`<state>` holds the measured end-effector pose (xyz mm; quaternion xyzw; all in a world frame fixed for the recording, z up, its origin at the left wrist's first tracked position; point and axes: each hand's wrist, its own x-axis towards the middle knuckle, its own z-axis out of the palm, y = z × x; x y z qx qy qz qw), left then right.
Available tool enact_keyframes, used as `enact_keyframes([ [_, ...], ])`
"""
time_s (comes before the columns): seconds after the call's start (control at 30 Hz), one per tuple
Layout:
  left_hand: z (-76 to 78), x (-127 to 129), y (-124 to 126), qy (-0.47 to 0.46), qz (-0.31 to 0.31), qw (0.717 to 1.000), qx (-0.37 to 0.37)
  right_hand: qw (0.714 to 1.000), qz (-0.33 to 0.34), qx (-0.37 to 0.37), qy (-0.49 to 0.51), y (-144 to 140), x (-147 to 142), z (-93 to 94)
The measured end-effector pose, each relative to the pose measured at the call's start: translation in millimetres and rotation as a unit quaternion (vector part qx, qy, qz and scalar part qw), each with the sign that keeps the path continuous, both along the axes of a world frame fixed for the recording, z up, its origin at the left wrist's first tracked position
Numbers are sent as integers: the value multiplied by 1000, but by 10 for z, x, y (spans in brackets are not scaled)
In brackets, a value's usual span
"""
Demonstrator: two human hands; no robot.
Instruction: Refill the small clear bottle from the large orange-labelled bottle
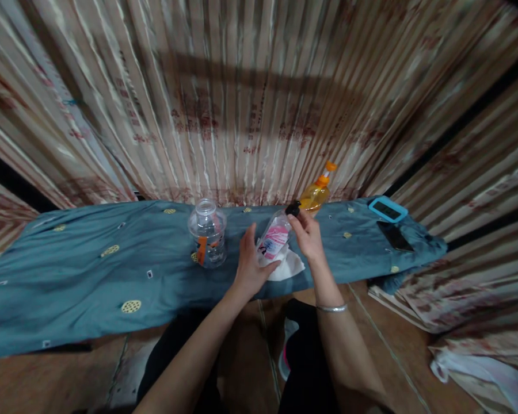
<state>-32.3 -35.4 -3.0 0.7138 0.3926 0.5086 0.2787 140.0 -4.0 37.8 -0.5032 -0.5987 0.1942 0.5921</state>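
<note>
A clear bottle (273,240) with a pink and white label leans to the right in front of me. My left hand (251,265) curves around its lower left side, with the thumb across the front near the base. At the bottle's top, my right hand (307,234) pinches a black cap (292,208); whether the cap is still seated on the neck I cannot tell. A crumpled white tissue (290,265) lies under and beside the bottle. Left of my hands, a clear wide plastic jug (207,233) with an orange label stands upright.
An orange-topped bottle of amber liquid (315,196) stands behind my right hand. A blue-framed digital clock (387,209) and a dark phone (395,236) lie at the right end. Patterned teal cloth (90,270) covers the narrow table, with a pleated curtain (242,115) close behind.
</note>
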Motion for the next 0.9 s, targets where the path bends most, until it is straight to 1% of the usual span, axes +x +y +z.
enact_keyframes([
  [0.07, -176, 197, 153, -30, -14, 998, -48, 1000, 3, -8, -7, -8, -36, -62],
  [0.1, -239, 284, 222, -40, -22, 997, -67, 1000, 5, -11, -11, -14, -53, -79],
  [0.17, -316, 432, 338, -59, -13, 994, -90, 1000, 12, -16, -21, -28, -83, -94],
  [0.23, -348, 539, 422, -82, 7, 991, -105, 999, 13, -18, -24, -32, -100, -95],
  [0.33, -361, 620, 495, -99, 25, 990, -97, 999, -18, -23, -16, -7, -94, -89],
  [0.4, -361, 628, 511, -90, 15, 992, -84, 998, -43, -32, -15, 22, -77, -88],
  [0.47, -354, 612, 507, -72, 1, 994, -81, 998, -46, -42, -17, 52, -69, -88],
  [0.57, -327, 570, 492, -54, 10, 993, -107, 998, -14, -52, -15, 88, -88, -85],
  [0.7, -263, 518, 486, -49, 18, 988, -142, 997, 48, -62, -4, 128, -117, -67],
  [0.8, -208, 484, 487, -51, 6, 987, -153, 992, 104, -75, 8, 159, -68, -54],
  [0.9, -191, 457, 487, -53, -25, 988, -145, 986, 144, -86, 16, 179, 30, -39],
])
